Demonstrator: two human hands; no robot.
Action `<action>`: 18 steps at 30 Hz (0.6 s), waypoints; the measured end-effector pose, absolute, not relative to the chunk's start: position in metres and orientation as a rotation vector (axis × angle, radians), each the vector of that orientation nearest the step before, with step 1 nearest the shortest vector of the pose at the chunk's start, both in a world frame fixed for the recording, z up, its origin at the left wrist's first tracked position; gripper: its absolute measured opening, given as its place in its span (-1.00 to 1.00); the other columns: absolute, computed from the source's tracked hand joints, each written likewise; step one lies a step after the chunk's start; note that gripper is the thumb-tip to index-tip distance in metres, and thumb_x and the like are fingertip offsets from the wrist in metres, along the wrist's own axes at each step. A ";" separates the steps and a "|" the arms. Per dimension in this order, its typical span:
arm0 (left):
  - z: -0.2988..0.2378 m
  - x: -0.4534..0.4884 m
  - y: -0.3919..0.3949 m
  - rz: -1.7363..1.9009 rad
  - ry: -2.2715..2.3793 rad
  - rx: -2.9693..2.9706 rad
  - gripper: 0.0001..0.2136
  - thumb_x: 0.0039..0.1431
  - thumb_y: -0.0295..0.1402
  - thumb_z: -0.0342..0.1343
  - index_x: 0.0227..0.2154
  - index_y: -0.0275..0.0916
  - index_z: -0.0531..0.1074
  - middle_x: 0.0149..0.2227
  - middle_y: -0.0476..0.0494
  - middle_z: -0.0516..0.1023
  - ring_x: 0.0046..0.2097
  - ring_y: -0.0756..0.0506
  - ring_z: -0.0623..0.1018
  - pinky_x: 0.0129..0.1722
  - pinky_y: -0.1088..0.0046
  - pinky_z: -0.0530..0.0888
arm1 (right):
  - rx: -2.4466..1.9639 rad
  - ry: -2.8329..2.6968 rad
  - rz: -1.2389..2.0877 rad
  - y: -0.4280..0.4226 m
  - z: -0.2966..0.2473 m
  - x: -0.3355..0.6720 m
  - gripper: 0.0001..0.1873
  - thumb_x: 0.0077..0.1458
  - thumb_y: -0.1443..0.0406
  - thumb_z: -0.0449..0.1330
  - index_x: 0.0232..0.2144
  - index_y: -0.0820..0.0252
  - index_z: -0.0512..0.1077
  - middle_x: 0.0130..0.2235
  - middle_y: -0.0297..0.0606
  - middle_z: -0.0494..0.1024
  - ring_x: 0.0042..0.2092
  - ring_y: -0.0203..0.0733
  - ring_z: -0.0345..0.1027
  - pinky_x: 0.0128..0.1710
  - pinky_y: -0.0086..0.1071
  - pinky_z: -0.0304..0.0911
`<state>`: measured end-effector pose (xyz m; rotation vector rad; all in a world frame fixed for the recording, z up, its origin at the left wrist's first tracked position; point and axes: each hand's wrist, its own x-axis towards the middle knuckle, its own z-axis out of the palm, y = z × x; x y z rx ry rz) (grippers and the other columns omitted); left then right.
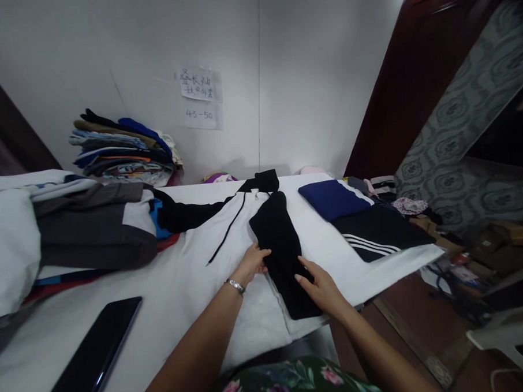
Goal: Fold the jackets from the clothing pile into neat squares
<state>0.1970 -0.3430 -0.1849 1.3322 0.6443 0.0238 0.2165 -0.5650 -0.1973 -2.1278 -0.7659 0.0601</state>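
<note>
Floral cloth (291, 382) sits nearest, a black sleeve (281, 241) beyond, between left hand (249, 264) and right hand (323, 288) (half-curled, holding its edges).

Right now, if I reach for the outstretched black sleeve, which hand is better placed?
Probably the left hand: it is nearer that sleeve, while the right hand, farther away, touches the folded fabric.
</note>
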 end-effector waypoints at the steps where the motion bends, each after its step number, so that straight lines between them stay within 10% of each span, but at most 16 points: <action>1: -0.187 0.196 -0.344 0.051 0.656 1.364 -0.69 0.01 -0.42 0.18 -0.13 -0.22 0.35 -0.53 0.01 0.48 -0.54 0.01 0.46 -0.50 0.51 0.42 | -2.124 -0.779 0.059 -0.564 -0.197 0.214 -0.46 0.15 0.14 0.09 0.17 0.13 0.29 0.14 -0.13 0.39 0.16 -0.06 0.25 0.18 -0.11 0.16; 11: -0.193 0.189 -0.341 0.031 0.688 1.655 -0.68 -0.08 -0.52 0.16 -0.19 -0.22 0.38 -0.73 0.08 0.35 -0.70 -0.06 0.37 -0.66 0.49 0.29 | -2.048 -0.943 0.007 -0.574 -0.198 0.218 -0.63 0.12 0.37 0.01 -0.07 0.10 0.48 -0.07 -0.17 0.47 -0.01 -0.15 0.37 0.03 -0.23 0.31; 18: -0.167 0.200 -0.307 0.288 0.757 2.004 -0.80 -0.11 -0.20 0.31 -0.47 -0.15 0.44 -0.55 -0.11 0.46 -0.13 -0.31 0.53 -0.14 0.27 0.38 | -2.220 -0.943 0.018 -0.585 -0.191 0.220 -0.67 0.17 0.19 0.11 -0.04 0.04 0.50 0.09 -0.13 0.43 0.12 0.00 0.31 0.13 -0.04 0.24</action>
